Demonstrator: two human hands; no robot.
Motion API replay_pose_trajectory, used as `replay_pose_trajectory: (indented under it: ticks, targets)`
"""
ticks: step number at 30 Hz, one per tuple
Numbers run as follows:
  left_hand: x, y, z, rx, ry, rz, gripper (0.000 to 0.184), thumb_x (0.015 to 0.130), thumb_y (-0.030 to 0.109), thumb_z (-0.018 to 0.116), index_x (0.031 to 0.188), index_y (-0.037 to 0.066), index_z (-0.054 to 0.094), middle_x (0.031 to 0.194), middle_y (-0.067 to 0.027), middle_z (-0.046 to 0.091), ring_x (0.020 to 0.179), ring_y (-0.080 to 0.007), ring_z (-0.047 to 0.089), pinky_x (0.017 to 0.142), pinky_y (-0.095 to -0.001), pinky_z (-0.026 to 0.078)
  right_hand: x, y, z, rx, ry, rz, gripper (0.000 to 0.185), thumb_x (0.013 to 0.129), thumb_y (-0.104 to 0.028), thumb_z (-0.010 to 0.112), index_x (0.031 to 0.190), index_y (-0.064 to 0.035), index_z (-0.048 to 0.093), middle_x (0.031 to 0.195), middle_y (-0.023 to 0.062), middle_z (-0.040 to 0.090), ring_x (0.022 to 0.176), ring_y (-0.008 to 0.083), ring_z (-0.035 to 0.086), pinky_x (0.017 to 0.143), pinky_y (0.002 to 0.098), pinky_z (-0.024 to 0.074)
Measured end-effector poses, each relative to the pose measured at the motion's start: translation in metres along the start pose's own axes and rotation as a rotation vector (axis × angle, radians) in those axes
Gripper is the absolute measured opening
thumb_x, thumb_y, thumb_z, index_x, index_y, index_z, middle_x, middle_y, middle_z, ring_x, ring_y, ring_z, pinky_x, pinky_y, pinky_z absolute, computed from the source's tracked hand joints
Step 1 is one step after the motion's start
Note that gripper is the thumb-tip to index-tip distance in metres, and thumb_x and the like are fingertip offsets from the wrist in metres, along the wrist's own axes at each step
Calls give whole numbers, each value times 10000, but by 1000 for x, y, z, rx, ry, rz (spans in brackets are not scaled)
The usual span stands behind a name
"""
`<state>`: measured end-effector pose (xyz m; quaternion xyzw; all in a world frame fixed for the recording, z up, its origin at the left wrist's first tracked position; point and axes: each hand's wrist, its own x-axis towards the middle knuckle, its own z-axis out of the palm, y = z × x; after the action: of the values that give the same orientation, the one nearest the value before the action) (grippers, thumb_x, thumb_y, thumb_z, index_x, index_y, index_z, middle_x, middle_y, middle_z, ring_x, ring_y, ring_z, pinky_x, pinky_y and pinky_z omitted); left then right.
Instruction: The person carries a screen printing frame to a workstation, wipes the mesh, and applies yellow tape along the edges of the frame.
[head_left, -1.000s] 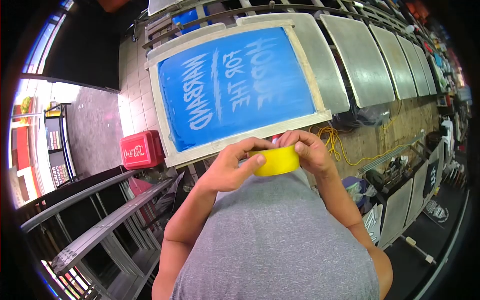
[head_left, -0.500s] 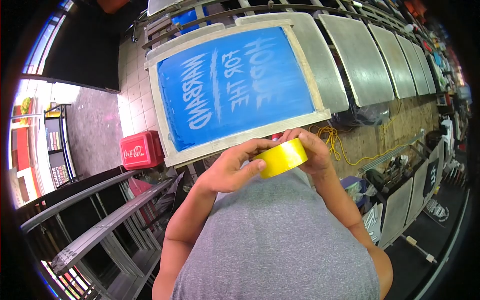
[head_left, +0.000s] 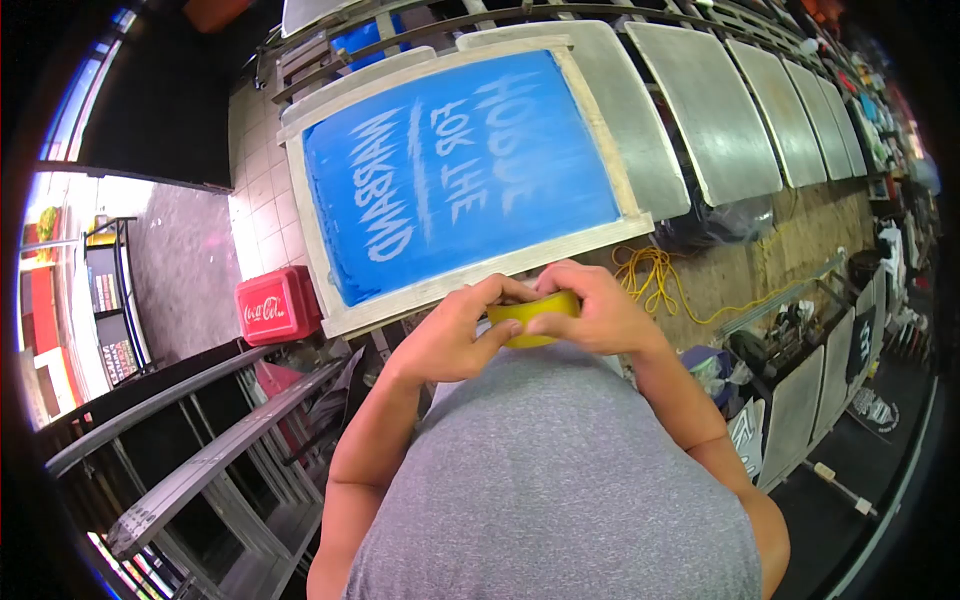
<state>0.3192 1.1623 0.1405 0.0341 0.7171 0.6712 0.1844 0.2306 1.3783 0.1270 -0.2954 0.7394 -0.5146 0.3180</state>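
A roll of yellow tape point(head_left: 545, 312) is held between both hands, close in front of the grey shirt. My left hand point(head_left: 465, 330) grips its left side, thumb along the near face and fingers over the far edge. My right hand point(head_left: 592, 308) closes on the right side, its thumb pressed against the near face and its fingers bent over the top. Just beyond the hands lies a screen-printing frame point(head_left: 480, 276) with a pale border. Its blue mesh point(head_left: 400, 200) carries lettering in lighter strokes.
Several grey platens point(head_left: 708, 115) line up to the right of the frame. A red Coca-Cola box point(head_left: 277, 306) stands at the left, above a metal ladder point(head_left: 190, 465). A yellow cord point(head_left: 650, 285) lies coiled on the floor at right.
My right hand has shifted left, and its thumb has come over the near face of the tape roll. The roll has moved slightly left and now shows less of its surface.
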Motion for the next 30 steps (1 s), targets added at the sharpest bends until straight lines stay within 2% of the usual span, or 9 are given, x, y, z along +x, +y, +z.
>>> replay_pose_trajectory:
  ticks: [2, 4, 8, 10, 13, 18, 23, 26, 30]
  targets:
    - [6, 1, 3, 152, 0, -16, 325, 911, 32, 644, 1224, -13, 571, 1140, -158, 671, 1072, -224, 644, 908, -351, 508, 4, 4, 3, -177, 9, -8, 428, 829, -383, 791, 852, 19, 645, 831, 144, 615, 777, 272, 590, 707, 361, 470]
    - [9, -3, 7, 167, 46, -44, 298, 873, 36, 664, 1158, -3, 585, 1078, -191, 685, 1038, -351, 644, 883, -401, 498, 3, 9, -7, -137, -31, -20, 398, 846, -358, 774, 862, 18, 643, 833, 138, 615, 781, 271, 590, 709, 363, 469]
    - [20, -3, 15, 182, 66, -4, 301, 873, 47, 674, 1159, 8, 592, 1090, -172, 681, 1035, -335, 644, 880, -405, 496, -2, 17, -33, 9, -118, -49, 301, 900, -275, 714, 923, 18, 647, 859, 132, 621, 812, 265, 597, 735, 363, 472]
    - [32, 0, 22, 155, 84, -41, 278, 885, 34, 663, 1151, -7, 592, 1085, -140, 672, 1029, -219, 644, 898, -344, 501, -5, 28, -49, 60, -126, -83, 280, 914, -254, 692, 951, 20, 648, 874, 134, 626, 829, 263, 601, 753, 363, 476]
    - [60, 9, 39, 179, 88, -39, 284, 878, 44, 677, 1146, -5, 595, 1079, -128, 665, 1025, -212, 635, 897, -343, 498, -10, 44, -82, 134, -158, -114, 259, 932, -227, 664, 991, 25, 650, 910, 139, 636, 866, 259, 614, 789, 362, 484]
    - [125, 24, 87, 239, 91, -59, 305, 858, 53, 683, 1146, 0, 600, 1067, -129, 666, 956, -216, 639, 842, -340, 498, -26, 77, -158, 147, -210, -113, 209, 923, -166, 645, 1028, 14, 657, 1029, 129, 673, 948, 248, 644, 849, 362, 503]
    - [201, 42, 146, 414, 127, -66, 298, 831, 48, 680, 1121, 10, 621, 1037, -139, 662, 868, -239, 638, 774, -332, 500, -37, 127, -220, 36, -146, -94, 218, 767, -44, 590, 969, 9, 650, 952, 168, 678, 901, 318, 658, 828, 379, 518]
    - [236, 53, 172, 532, 122, -125, 292, 811, 44, 693, 1096, 14, 635, 991, -142, 649, 841, -261, 633, 749, -336, 502, -42, 144, -247, 71, -64, -157, 166, 735, -82, 601, 852, 35, 612, 854, 201, 636, 809, 376, 610, 734, 429, 497]
    - [270, 53, 196, 538, 166, -96, 311, 782, 34, 709, 1086, 22, 645, 960, -145, 637, 821, -291, 625, 721, -349, 495, -47, 160, -285, 116, -58, -158, 161, 723, -28, 607, 882, -4, 619, 863, 157, 637, 837, 339, 621, 736, 395, 499]
